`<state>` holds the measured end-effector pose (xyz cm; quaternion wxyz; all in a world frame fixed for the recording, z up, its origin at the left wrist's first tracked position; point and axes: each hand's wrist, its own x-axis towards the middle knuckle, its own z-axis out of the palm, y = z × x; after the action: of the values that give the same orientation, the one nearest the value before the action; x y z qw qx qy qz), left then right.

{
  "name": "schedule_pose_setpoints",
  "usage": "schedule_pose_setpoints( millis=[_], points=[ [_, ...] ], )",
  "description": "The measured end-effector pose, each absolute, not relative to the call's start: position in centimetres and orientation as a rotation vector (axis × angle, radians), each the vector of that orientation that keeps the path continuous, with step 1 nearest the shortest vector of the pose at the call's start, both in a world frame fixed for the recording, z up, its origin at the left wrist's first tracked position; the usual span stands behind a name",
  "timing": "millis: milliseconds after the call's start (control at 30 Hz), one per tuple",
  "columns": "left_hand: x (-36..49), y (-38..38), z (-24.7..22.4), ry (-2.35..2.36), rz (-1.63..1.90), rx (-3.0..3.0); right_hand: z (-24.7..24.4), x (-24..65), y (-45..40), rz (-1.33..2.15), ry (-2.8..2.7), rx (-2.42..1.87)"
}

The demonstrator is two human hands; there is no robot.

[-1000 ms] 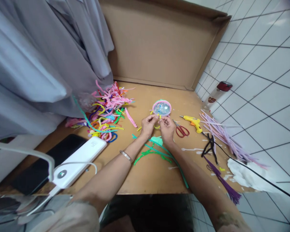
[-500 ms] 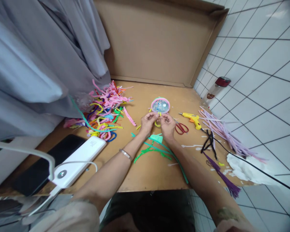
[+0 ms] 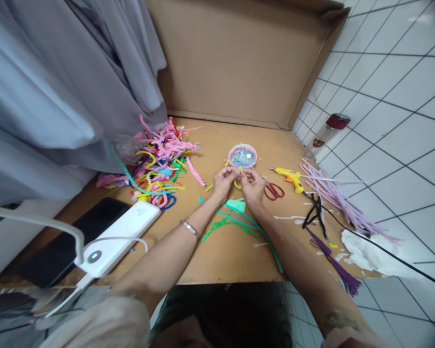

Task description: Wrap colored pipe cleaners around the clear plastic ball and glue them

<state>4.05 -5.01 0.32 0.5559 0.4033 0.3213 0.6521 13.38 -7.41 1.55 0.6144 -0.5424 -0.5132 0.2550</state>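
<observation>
"What is the biggest thing there?"

"The brown table [image 3: 217, 268], with a tall cardboard panel [image 3: 232, 63] standing along its far edge."

"And on top?"

"At the left, a tangled pile of fuzzy stems [image 3: 166, 151], mostly pink. At the right, a loose bundle of lilac stems [image 3: 339, 205]. Near left lies a white power bank [image 3: 125, 237]."

"What about the middle?"

"Green strips [image 3: 226, 223] lie between the forearms. Beyond them, the left hand [image 3: 223, 183] and right hand [image 3: 253, 187] are almost together."

"How is each grip?"

"Narrow on both: thumbs and fingertips pinch the same small piece."

"Anything beside them?"

"A yellow glue gun [image 3: 292, 179] to the right, a pink-rimmed bowl [image 3: 255, 155] just beyond the fingers, and red-handled scissors [image 3: 274, 192] just right of the right hand."

"And the smallest?"

"The pinched piece, a thin yellow strip [image 3: 240, 169], between the fingertips on the bowl's near side."
</observation>
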Motion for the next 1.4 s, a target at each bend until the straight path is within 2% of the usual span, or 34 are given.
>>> schedule_pose_setpoints(
  millis=[1400],
  points=[
    [4.39, -5.26, 0.82, 0.772, 1.546, 0.843, 1.18, 13.56, -7.86, 0.45, -1.31, -1.173]
  ],
)
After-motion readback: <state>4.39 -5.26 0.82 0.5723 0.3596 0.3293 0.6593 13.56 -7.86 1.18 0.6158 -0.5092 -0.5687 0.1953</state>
